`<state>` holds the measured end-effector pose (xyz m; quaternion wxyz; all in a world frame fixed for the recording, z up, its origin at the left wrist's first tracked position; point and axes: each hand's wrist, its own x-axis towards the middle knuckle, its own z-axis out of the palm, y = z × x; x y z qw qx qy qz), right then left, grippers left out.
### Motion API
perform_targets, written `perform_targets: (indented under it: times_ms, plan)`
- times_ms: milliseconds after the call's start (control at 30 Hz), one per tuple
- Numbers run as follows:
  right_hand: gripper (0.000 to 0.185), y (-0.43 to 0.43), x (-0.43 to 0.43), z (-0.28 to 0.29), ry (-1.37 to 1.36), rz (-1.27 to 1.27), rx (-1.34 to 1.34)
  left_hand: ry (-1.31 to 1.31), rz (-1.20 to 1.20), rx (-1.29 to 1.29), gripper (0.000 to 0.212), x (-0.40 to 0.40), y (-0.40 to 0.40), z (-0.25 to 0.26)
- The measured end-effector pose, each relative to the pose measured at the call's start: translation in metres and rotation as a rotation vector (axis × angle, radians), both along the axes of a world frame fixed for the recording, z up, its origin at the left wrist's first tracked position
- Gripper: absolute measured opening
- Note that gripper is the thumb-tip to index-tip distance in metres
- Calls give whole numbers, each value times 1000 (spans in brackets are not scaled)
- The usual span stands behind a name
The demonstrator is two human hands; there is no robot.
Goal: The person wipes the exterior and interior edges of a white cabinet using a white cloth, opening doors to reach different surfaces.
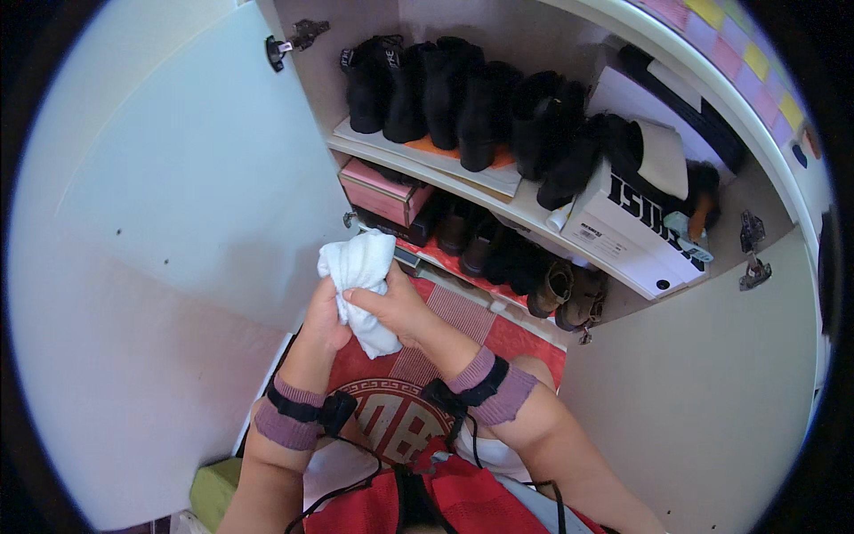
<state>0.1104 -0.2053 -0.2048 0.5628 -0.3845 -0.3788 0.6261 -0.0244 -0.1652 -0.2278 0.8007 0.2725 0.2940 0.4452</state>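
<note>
A folded white cloth (363, 260) is held up between both hands in front of the open shoe cabinet. My left hand (325, 312) grips its lower left side, with the fingers partly hidden behind it. From the right, my right hand (393, 304) clasps the cloth, its thumb lying across the front. Beyond the hands, several black boots (434, 93) stand in a row on the upper shelf (427, 160). Dark shoes (467, 240) and a brown pair (554, 287) sit on the red-lined bottom level.
The left cabinet door (200, 167) and right door (694, 374) both stand swung out. A white shoebox (634, 233) with black slippers on top fills the shelf's right end; a pink box (383, 190) sits lower left. A red patterned mat (460, 320) covers the floor. A green object (217, 487) is at lower left.
</note>
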Motion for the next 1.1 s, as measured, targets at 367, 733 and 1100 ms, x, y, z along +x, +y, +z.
perform_targets:
  times_ms: [367, 733, 1100]
  plan:
    - [61, 62, 16, -55, 13, -55, -268, 107, 79, 21, 66, -32, 66, -19]
    - [46, 63, 19, -43, 0, -271, -338, 561, 250, 281, 43, -71, 66, 10]
    - [58, 52, 27, 222, -284, -287, -201, 1004, 496, 1181, 33, -135, 27, 367]
